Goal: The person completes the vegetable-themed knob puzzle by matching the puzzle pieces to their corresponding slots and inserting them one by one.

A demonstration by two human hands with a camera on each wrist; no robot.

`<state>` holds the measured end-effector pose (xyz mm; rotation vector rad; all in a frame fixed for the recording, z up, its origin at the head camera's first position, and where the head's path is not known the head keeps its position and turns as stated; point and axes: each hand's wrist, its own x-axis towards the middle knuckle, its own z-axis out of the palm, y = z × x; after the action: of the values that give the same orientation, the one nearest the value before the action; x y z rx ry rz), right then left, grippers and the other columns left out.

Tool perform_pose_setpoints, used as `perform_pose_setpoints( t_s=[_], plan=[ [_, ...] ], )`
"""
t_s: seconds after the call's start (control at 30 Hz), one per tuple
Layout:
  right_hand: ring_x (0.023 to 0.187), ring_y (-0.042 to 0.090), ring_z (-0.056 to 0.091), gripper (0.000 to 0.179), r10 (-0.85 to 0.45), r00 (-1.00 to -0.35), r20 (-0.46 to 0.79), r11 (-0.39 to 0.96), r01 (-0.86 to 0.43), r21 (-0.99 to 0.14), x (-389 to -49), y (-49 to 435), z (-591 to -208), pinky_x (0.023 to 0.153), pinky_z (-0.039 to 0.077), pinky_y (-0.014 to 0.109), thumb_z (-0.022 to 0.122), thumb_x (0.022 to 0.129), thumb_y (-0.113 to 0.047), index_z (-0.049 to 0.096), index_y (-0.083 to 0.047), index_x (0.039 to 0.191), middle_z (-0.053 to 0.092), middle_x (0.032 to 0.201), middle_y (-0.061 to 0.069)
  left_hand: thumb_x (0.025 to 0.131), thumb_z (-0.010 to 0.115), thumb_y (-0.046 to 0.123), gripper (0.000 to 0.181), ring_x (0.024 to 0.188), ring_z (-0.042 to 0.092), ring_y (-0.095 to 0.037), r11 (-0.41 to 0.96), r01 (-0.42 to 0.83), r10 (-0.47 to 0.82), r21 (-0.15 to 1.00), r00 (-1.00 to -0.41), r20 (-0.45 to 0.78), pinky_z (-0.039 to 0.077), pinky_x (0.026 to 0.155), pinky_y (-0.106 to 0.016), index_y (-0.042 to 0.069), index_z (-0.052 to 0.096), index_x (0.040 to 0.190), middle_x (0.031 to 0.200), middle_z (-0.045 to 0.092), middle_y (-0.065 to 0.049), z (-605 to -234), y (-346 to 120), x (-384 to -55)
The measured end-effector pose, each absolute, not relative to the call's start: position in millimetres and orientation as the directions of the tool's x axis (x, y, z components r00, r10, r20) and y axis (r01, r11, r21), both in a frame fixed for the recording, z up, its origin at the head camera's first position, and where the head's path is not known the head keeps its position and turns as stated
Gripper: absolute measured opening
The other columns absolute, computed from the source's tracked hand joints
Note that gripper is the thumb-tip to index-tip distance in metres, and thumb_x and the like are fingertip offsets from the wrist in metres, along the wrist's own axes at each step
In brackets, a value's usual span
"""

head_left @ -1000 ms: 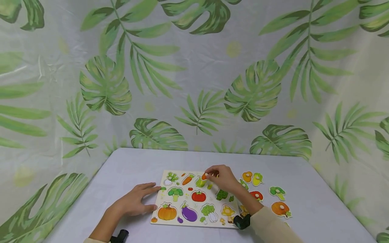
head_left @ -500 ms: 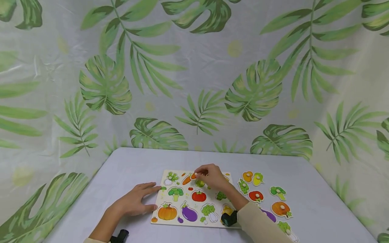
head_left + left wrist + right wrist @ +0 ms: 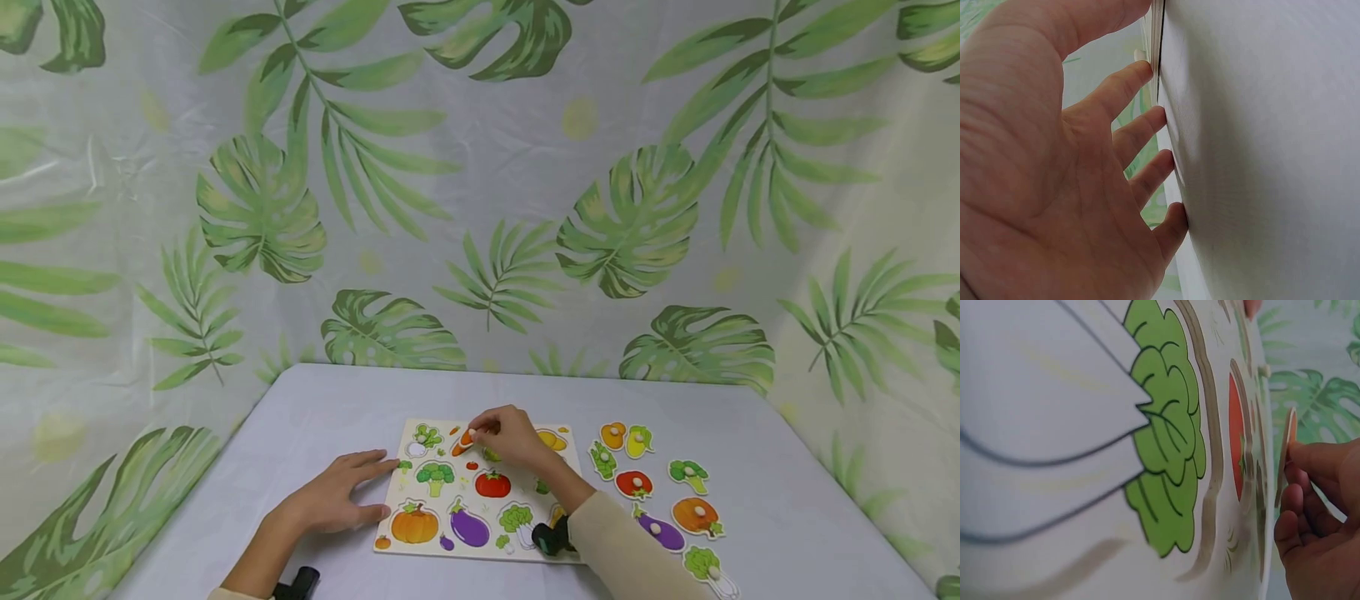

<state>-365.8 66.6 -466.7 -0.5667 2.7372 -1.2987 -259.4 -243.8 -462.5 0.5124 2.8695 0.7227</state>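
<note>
Leaf-printed sheeting (image 3: 495,167) hangs behind a white table (image 3: 337,408). At left, the left hand (image 3: 341,493), fingers spread and gripping nothing, touches the left edge of a vegetable puzzle board (image 3: 486,505). Over the board's far part, the right hand (image 3: 508,435) pinches an orange piece (image 3: 1291,425); whether that piece touches the board is hard to tell. Farther right lie loose knobbed pieces: tomato (image 3: 632,482), eggplant (image 3: 666,535), pumpkin (image 3: 692,518) and others.

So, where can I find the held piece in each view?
Head: the held piece is low, near the middle, in the right hand.
Left wrist: not in it.
Right wrist: held piece at right, nearly edge-on.
Shared landmark: the board, whose edge shows at the left wrist picture's top.
</note>
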Motion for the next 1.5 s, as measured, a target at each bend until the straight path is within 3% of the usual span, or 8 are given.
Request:
perform_pose_setpoints(
  t_s=[0.47, 1.1, 1.5],
  plan=[
    [0.087, 0.017, 0.059, 0.010, -0.354, -0.934, 0.041, 0.566, -0.249, -0.786, -362.8, 57.4, -472.7, 0.077, 0.054, 0.027, 0.072, 0.097, -0.020, 0.079, -0.018, 0.104, 0.068, 0.092, -0.003, 0.086, 0.074, 0.050, 0.072, 0.151, 0.033, -0.042, 0.834, 0.293, 0.357, 0.467, -0.933, -0.054, 0.030, 0.116, -0.073, 0.025, 0.055, 0.151, 0.162, 0.043, -0.010, -463.5, -243.4, -260.9],
    [0.077, 0.015, 0.058, 0.011, -0.356, -0.932, 0.071, 0.610, -0.289, -0.738, -358.2, 49.3, -472.5, 0.064, 0.050, 0.025, 0.073, 0.096, -0.018, 0.079, -0.013, 0.104, 0.065, 0.084, -0.002, 0.085, 0.074, 0.050, 0.073, 0.151, 0.033, -0.043, 0.828, 0.301, 0.367, 0.472, -0.929, -0.050, 0.029, 0.115, -0.074, 0.024, 0.054, 0.151, 0.162, 0.043, -0.011, -464.8, -244.2, -261.4],
    [0.082, 0.014, 0.057, 0.016, -0.417, -0.907, 0.059, 0.595, -0.322, -0.737, -356.8, 61.2, -469.9, 0.073, 0.051, 0.026, 0.076, 0.093, -0.017, 0.076, -0.014, 0.109, 0.064, 0.090, -0.004, 0.086, 0.074, 0.050, 0.073, 0.150, 0.033, -0.045, 0.824, 0.316, 0.381, 0.470, -0.924, -0.047, 0.030, 0.114, -0.075, 0.023, 0.054, 0.151, 0.162, 0.042, -0.012, -462.4, -243.8, -259.6]
  ],
)
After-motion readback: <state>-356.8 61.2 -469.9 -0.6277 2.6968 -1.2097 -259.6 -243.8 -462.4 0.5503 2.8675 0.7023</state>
